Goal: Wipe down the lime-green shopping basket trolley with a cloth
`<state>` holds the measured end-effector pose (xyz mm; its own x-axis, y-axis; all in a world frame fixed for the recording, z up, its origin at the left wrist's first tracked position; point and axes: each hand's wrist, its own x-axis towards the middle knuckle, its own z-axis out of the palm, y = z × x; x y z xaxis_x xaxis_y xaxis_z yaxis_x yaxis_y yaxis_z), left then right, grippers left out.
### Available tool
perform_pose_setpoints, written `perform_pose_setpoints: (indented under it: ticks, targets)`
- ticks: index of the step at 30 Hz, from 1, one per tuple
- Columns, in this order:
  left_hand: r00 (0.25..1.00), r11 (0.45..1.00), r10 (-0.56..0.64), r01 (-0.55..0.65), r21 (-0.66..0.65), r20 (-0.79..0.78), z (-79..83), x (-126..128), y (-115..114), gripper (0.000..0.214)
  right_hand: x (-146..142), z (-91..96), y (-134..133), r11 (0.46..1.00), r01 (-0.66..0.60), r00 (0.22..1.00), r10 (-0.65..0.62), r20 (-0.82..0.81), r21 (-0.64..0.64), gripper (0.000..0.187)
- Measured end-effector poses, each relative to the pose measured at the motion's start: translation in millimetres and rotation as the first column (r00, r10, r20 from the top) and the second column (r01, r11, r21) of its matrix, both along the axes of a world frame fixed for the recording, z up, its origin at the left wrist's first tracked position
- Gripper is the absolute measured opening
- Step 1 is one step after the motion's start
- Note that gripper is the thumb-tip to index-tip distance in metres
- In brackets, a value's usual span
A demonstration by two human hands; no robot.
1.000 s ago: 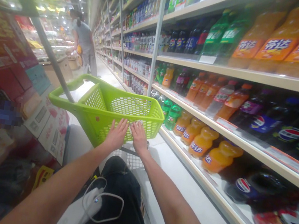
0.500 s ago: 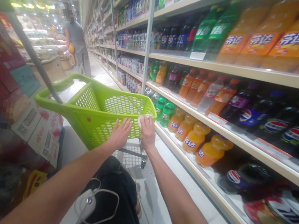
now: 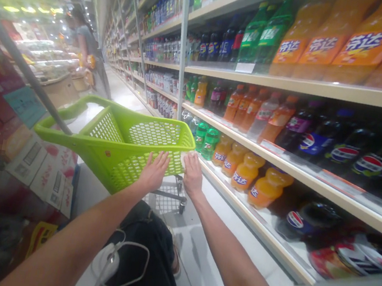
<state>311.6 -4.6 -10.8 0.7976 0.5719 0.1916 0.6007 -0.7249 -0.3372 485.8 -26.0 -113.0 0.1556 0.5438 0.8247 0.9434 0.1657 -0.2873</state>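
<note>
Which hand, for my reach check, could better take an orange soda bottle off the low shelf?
Right, probably: the right hand rests on the green shopping basket's end nearest the shelf, closer to the orange soda bottles than the left hand.

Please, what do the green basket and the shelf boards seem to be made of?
Green basket: likely moulded plastic, slightly glossy, with one-piece perforated walls. Shelf boards: pale beige, matte; laminated wood or painted metal, the look leaves it open.

Place: supermarket, soft-drink aisle.
Shelving: long tiered shelves (image 3: 315, 88), packed with orange soda bottles (image 3: 244, 171) and cola bottles (image 3: 365, 163) (price strips (image 3: 245, 67) on front edges).
Equipment: green wheeled shopping basket (image 3: 82, 140).
Floor stock: printed cartons (image 3: 45, 168), stacked opposite.
</note>
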Motion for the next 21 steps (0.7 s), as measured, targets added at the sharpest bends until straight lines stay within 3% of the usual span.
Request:
perform_pose_setpoints:
  ticks: [3,5,9,12,15,18,21]
  targets:
    - [1.0,1.0,0.013,-0.013,0.009,0.006,1.6,0,2,0.058,-5,24.3,11,0.999,-0.017,1.0,0.017,0.005,0.034,0.046]
    - [1.0,1.0,0.017,-0.017,0.016,0.007,2.9,0,3,0.058,-10,27.2,20,1.0,-0.027,1.0,0.027,0.013,0.013,0.044]
    - [1.0,1.0,0.022,-0.022,0.022,0.0,3.1,-2,5,0.059,-18,3.0,27,0.996,-0.031,0.999,0.033,0.029,-0.081,0.043]
    - [1.0,0.999,0.031,-0.031,0.025,0.001,-0.5,-7,7,0.059,-21,-21.2,21,0.991,-0.032,0.998,0.038,0.047,-0.131,0.04]
    - [0.999,0.999,0.032,-0.032,0.033,0.003,-5.1,-14,7,0.058,-23,-32.0,11,0.989,-0.038,0.998,0.045,0.05,-0.141,0.04]
    - [0.999,0.998,0.044,-0.044,0.037,0.008,-6.6,-21,8,0.058,-26,-21.7,5,0.992,-0.047,0.997,0.054,0.055,-0.114,0.043]
    - [0.998,0.997,0.067,-0.068,0.036,0.017,-3.9,-28,10,0.06,-35,4.4,8,0.998,-0.063,0.996,0.064,0.067,-0.017,0.043]
